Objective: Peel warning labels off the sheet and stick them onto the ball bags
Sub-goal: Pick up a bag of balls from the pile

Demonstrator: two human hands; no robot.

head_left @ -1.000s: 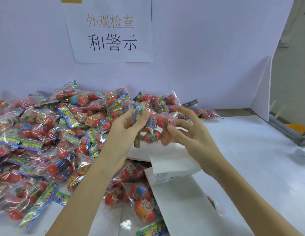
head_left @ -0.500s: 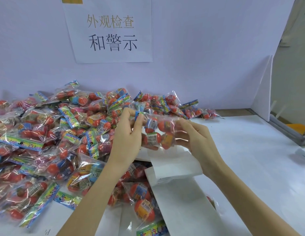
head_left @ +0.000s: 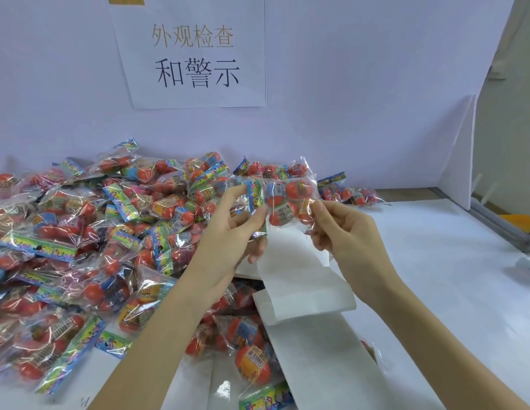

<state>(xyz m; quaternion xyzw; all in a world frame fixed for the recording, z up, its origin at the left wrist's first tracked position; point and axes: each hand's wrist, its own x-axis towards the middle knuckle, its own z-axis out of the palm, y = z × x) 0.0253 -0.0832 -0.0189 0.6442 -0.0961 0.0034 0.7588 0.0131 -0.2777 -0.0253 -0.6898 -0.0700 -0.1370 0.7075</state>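
Surroundings: a heap of clear ball bags [head_left: 115,232] covers the left half of the white desk [head_left: 450,291] and banks against a pale partition [head_left: 361,99]; a paper sign [head_left: 195,54] with Chinese characters hangs on that partition above the heap.
In the way: more bags [head_left: 246,344] lie between the person's forearms, partly under a long white paper strip [head_left: 323,365] running toward the camera.
Held bag: one ball bag [head_left: 284,199] is lifted clear of the desk, just in front of the heap's far edge, its long axis roughly level, left to right, its colourful header card at the left end and red balls at the right.
Left hand: the left hand [head_left: 228,232] pinches the bag's header end, thumb and fingers [head_left: 237,192] clamped on it.
Right hand: the right hand [head_left: 343,232] grips the bag's right lower corner with curled fingers.
Label sheet: a white label sheet [head_left: 302,276] curls below both hands; whether either hand also holds it cannot be told.
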